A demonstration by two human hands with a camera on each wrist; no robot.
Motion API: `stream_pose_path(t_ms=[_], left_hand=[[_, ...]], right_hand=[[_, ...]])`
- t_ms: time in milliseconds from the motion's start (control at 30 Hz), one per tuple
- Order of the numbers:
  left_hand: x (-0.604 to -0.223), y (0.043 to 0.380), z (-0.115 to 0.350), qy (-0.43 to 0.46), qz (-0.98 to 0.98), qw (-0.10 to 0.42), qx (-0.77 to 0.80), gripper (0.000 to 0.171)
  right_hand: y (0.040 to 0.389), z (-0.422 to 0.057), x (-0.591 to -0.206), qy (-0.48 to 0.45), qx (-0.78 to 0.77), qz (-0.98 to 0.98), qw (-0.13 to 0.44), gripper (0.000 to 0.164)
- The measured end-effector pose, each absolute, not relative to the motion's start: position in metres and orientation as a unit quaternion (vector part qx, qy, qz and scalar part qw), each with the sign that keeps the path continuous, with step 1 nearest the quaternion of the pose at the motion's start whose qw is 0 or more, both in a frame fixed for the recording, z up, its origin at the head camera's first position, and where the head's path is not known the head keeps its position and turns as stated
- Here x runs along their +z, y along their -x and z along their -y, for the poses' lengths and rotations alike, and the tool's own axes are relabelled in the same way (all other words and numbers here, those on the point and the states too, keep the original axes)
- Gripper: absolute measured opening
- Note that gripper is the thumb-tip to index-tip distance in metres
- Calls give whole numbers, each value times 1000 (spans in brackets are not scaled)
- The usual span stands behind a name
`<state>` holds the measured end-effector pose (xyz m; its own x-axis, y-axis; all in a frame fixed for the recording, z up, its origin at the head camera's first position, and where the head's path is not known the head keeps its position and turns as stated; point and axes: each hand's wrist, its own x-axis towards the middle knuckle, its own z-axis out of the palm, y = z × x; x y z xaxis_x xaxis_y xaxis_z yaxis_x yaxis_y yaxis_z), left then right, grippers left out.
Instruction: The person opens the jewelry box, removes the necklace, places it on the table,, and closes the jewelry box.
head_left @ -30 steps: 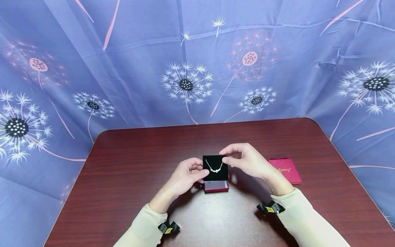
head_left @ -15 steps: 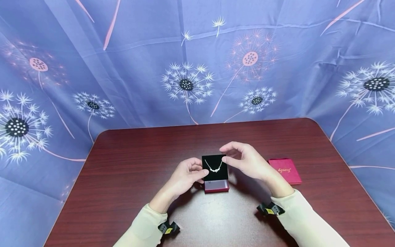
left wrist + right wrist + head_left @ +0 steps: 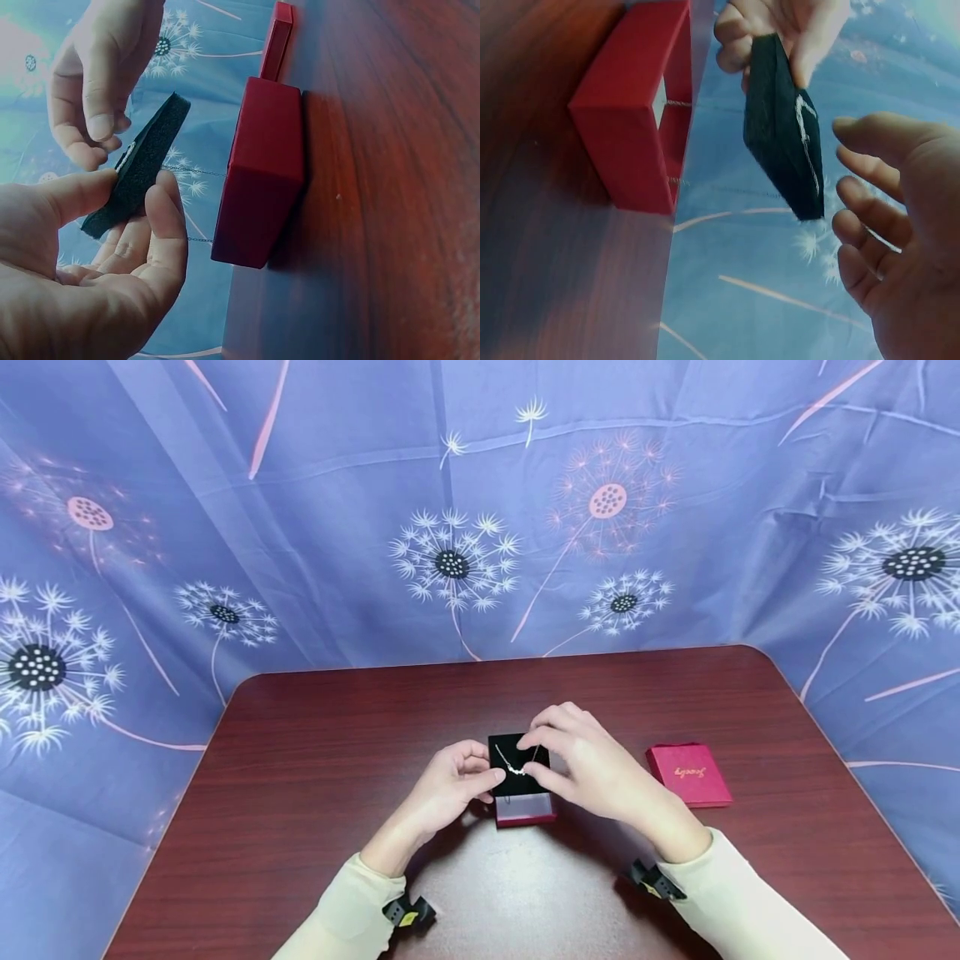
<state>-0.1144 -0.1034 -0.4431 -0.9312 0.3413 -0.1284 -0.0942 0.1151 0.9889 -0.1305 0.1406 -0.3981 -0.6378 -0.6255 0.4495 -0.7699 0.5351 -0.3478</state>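
Note:
My left hand (image 3: 453, 787) grips a black velvety jewelry pad (image 3: 769, 112) by its edge, thumb on the front face and fingers behind. A silver necklace (image 3: 804, 124) lies across that face, and thin chain strands run from behind the pad into the red jewelry box (image 3: 262, 169). The pad is held tilted, apart from the box, which rests on the table. My right hand (image 3: 592, 768) hovers in front of the pad with loosely bent fingers. In the right wrist view a gap shows between its fingertips (image 3: 845, 127) and the necklace.
A red lid (image 3: 693, 781) with gold lettering lies on the dark wooden table (image 3: 330, 743), right of the box. A blue dandelion-print cloth (image 3: 337, 527) hangs behind the table's far edge.
My right hand has moved left from the pad's right edge to in front of the necklace. My left hand and the pad have shifted slightly.

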Motion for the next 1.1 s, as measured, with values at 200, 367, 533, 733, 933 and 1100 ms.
stream_pose_path(t_ms=[200, 367, 533, 733, 933, 1100], left_hand=[[-442, 114, 103, -89, -725, 171, 661, 27], [-443, 115, 105, -94, -719, 178, 665, 25], [-444, 116, 106, -110, -714, 182, 667, 25], [-444, 117, 107, -118, -711, 181, 669, 21], [-443, 117, 107, -117, -710, 175, 672, 17], [-441, 116, 108, -117, -711, 177, 670, 18]], right_hand=[[126, -134, -404, -437, 189, 863, 168, 25], [126, -132, -406, -444, 168, 858, 195, 27], [126, -129, -404, -447, 143, 858, 207, 25], [124, -127, -404, -451, 115, 858, 218, 22], [124, -125, -407, -462, 109, 850, 227, 13], [124, -124, -410, -464, 112, 846, 236, 5]])
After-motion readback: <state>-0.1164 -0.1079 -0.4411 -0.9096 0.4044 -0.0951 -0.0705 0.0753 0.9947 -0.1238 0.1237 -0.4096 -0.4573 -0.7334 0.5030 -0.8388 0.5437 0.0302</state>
